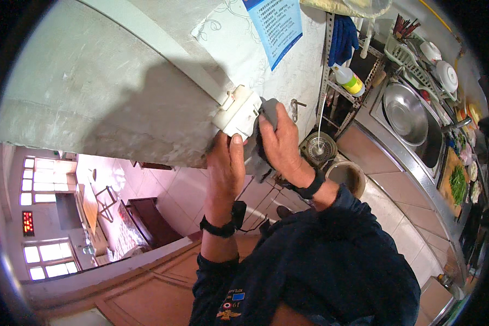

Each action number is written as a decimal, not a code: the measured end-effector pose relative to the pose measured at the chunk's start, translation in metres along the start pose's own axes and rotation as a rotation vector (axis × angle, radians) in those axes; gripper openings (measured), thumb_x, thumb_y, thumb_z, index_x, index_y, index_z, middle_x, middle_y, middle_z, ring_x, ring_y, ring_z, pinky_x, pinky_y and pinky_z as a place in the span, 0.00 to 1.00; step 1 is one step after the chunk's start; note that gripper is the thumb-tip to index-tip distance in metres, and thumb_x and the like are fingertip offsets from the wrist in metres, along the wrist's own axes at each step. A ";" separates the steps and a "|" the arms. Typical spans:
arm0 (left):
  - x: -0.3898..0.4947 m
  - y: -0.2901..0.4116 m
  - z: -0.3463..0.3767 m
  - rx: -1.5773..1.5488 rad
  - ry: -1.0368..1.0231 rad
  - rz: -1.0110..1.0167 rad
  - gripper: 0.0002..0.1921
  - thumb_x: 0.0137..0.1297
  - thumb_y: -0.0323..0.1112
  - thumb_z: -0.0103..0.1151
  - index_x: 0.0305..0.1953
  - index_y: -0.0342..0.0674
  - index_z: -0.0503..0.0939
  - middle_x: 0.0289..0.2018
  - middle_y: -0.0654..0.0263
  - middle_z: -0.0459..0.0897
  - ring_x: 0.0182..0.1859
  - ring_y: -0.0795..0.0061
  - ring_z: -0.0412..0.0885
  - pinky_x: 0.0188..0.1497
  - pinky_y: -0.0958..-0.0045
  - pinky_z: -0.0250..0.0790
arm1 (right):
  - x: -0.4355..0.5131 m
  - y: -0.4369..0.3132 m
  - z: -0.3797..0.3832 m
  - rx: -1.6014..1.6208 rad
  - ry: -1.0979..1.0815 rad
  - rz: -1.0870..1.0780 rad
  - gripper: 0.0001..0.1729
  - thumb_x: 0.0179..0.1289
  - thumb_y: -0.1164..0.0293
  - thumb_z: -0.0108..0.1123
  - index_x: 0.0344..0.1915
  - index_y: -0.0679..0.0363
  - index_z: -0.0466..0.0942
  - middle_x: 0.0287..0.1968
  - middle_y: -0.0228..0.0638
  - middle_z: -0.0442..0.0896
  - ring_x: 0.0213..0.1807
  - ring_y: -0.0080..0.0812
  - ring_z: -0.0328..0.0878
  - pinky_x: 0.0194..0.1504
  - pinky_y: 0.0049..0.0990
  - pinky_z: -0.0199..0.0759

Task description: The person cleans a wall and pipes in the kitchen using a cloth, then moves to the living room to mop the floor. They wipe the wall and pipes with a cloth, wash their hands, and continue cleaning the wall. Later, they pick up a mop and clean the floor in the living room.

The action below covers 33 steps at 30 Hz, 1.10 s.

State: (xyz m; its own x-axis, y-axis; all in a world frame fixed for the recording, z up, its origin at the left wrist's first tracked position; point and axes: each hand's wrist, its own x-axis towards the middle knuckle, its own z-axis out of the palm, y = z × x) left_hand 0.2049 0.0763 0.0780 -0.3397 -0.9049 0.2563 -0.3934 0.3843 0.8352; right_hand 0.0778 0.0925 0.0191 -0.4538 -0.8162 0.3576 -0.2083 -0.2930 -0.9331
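Note:
A white plastic box (239, 111), like an electrical switch housing, sits at the wall by the end of a white strip of cable trunking (175, 53). My left hand (227, 161) grips its lower end, the thumb on the near face and the other fingers mostly hidden. Bunched in my right hand (283, 142) is a dark grey cloth (271, 111), pressed along the right side of the box. The cloth's lower part hangs below between my hands. Both wrists wear black bands.
A metal door latch (296, 109) is right of the cloth. Farther right stand a perforated metal rack (330, 45) with a spray bottle (349, 80), a bucket (346, 177) and a sink counter with a steel basin (405, 112). Lower left, an opening shows a room with a wooden table (90, 208).

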 end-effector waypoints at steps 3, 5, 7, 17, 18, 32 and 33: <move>-0.005 -0.002 -0.006 0.166 -0.001 -0.058 0.22 0.80 0.41 0.36 0.58 0.30 0.74 0.46 0.44 0.82 0.44 0.47 0.81 0.49 0.57 0.73 | -0.008 -0.012 0.011 -0.075 -0.085 -0.210 0.12 0.66 0.69 0.60 0.42 0.65 0.70 0.31 0.57 0.78 0.35 0.64 0.77 0.34 0.50 0.71; -0.004 -0.013 -0.001 0.161 0.060 0.027 0.25 0.81 0.46 0.35 0.55 0.30 0.76 0.45 0.44 0.82 0.43 0.44 0.80 0.48 0.54 0.71 | -0.011 -0.020 0.010 -0.068 -0.145 -0.265 0.13 0.65 0.68 0.60 0.42 0.65 0.70 0.31 0.58 0.78 0.35 0.64 0.77 0.35 0.50 0.71; -0.010 -0.025 -0.006 0.183 0.031 -0.010 0.25 0.81 0.47 0.35 0.54 0.30 0.76 0.45 0.43 0.82 0.43 0.44 0.80 0.49 0.54 0.71 | -0.003 -0.020 0.001 -0.012 -0.189 -0.103 0.14 0.66 0.66 0.60 0.43 0.65 0.70 0.32 0.58 0.78 0.35 0.64 0.77 0.35 0.50 0.72; -0.015 -0.044 -0.006 0.240 0.016 0.037 0.19 0.77 0.37 0.41 0.60 0.30 0.69 0.52 0.39 0.78 0.51 0.37 0.76 0.56 0.48 0.69 | -0.016 -0.020 -0.006 0.272 -0.154 0.184 0.13 0.66 0.68 0.60 0.44 0.65 0.73 0.42 0.56 0.81 0.42 0.56 0.82 0.39 0.45 0.76; -0.017 -0.040 -0.006 0.174 0.037 0.018 0.20 0.79 0.41 0.39 0.56 0.30 0.73 0.50 0.39 0.80 0.50 0.38 0.77 0.56 0.50 0.69 | -0.014 -0.023 -0.009 0.248 -0.140 0.146 0.13 0.66 0.69 0.60 0.44 0.65 0.73 0.42 0.55 0.81 0.42 0.55 0.82 0.40 0.45 0.76; -0.062 -0.058 -0.013 -0.181 0.135 -0.247 0.26 0.82 0.46 0.35 0.41 0.30 0.80 0.34 0.49 0.84 0.38 0.58 0.80 0.46 0.60 0.72 | -0.003 -0.050 0.015 -0.240 -0.229 -0.513 0.18 0.52 0.75 0.70 0.40 0.65 0.72 0.33 0.48 0.75 0.34 0.55 0.77 0.35 0.44 0.72; -0.064 -0.059 -0.013 -0.178 0.139 -0.182 0.26 0.82 0.46 0.35 0.40 0.30 0.80 0.33 0.50 0.83 0.37 0.58 0.80 0.45 0.60 0.72 | 0.001 -0.053 0.014 -0.257 -0.232 -0.533 0.16 0.53 0.76 0.69 0.39 0.65 0.72 0.34 0.48 0.75 0.35 0.55 0.77 0.34 0.44 0.72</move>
State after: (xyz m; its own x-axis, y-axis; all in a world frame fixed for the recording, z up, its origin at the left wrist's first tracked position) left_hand 0.2606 0.1090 0.0184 -0.1520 -0.9772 0.1481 -0.2766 0.1859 0.9428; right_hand 0.1002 0.1004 0.0687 -0.0370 -0.6864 0.7262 -0.5683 -0.5833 -0.5803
